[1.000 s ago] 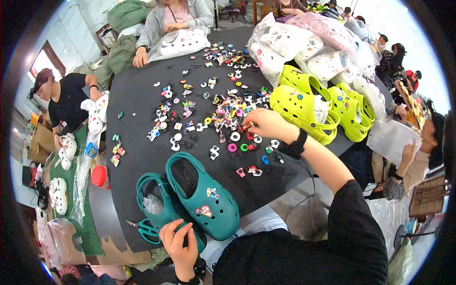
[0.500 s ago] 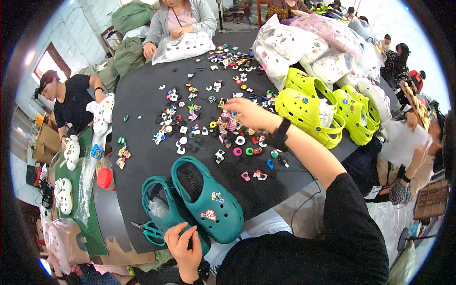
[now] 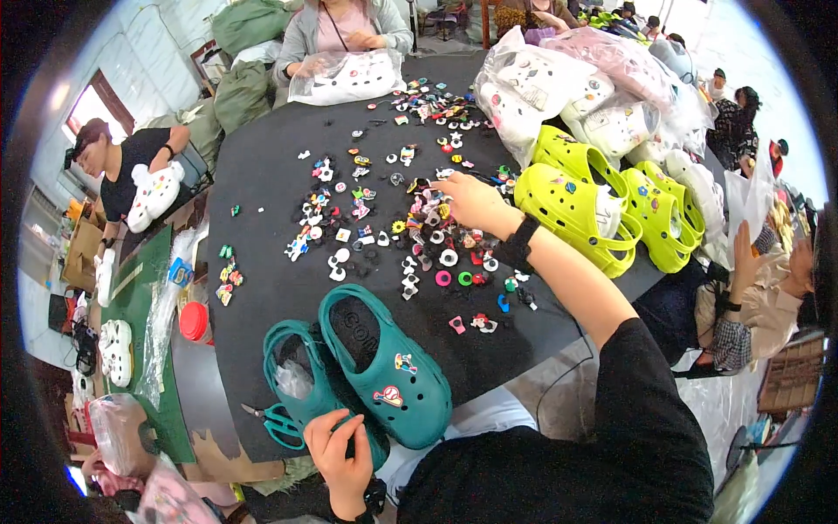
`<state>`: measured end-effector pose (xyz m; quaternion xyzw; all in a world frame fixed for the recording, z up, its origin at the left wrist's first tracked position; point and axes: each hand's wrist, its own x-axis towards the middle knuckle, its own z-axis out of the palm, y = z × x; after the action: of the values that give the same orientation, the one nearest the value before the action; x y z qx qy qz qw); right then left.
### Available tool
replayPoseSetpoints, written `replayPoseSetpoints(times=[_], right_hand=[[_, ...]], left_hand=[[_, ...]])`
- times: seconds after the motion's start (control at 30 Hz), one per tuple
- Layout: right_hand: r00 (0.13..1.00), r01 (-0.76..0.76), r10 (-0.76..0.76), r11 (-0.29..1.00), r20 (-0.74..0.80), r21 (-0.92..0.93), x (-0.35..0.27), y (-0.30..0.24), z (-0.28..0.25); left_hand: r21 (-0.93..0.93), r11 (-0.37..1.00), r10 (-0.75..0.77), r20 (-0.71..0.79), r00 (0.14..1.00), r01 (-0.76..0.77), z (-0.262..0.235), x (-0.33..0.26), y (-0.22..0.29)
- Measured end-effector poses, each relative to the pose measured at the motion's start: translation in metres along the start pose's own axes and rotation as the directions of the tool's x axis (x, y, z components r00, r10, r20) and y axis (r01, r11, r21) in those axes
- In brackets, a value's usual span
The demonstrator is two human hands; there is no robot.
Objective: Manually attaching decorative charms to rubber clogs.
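The right hand [image 3: 471, 203] is stretched out to the far middle of the black table [image 3: 262, 201], fingers curled down into the scatter of small shoe charms [image 3: 419, 218]; whether the fingertips have one pinched or are only resting on the pile cannot be told, since the back of the hand covers them. The left hand [image 3: 342, 454] sits at the near edge, closed around the heel of one teal clog [image 3: 301, 393], with a second teal clog [image 3: 384, 367] lying just to its right, toe pointing away and already carrying two charms [image 3: 394, 380] on its top. A pair of teal-handled scissors [image 3: 272, 421] lies touching the near left side of the held clog. To do this picking well, it seems best to single out one charm at the rim of the pile rather than dig through the thick of it, and lift it by its edges so the back stud faces down, ready for a hole. The left hand would do well to keep the clog steady and tilted up so its holes face the person. The yellow-green clogs [image 3: 576, 205] stand close on the right of the reaching forearm, so the elbow should stay low and tucked to avoid nudging them. Other people work with white clogs [image 3: 153, 194] on the far and left sides.
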<state>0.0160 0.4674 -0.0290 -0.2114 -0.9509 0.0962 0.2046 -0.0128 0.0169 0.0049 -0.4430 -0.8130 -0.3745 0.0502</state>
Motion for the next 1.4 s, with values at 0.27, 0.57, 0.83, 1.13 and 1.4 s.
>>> replayPoseSetpoints(times=[0.27, 0.57, 0.83, 1.13, 1.4], right_hand=[[0.937, 0.322, -0.323, 0.946, 0.131, 0.028, -0.001, -0.020, 0.009], [0.927, 0.319, -0.312, 0.948, 0.209, 0.002, -0.002, -0.015, -0.007], [0.907, 0.208, -0.241, 0.970, 0.346, 0.129, -0.015, -0.008, -0.022], [0.939, 0.044, -0.109, 0.979, 0.327, 0.199, -0.017, -0.007, -0.005], [0.983, -0.134, 0.020, 0.765, 0.184, 0.630, -0.025, -0.023, -0.015]], left_hand=[[0.028, 0.999, 0.035, -0.030, 0.999, -0.034, 0.001, 0.003, 0.003], [0.005, 1.000, 0.009, 0.002, 1.000, -0.009, 0.000, 0.000, 0.000], [0.022, 0.998, 0.058, -0.022, 0.998, -0.058, -0.002, 0.002, 0.002], [-0.034, 0.999, 0.019, -0.022, 1.000, -0.019, 0.001, 0.000, -0.001], [-0.005, 0.999, 0.048, -0.030, 0.998, -0.048, 0.000, -0.002, 0.001]])
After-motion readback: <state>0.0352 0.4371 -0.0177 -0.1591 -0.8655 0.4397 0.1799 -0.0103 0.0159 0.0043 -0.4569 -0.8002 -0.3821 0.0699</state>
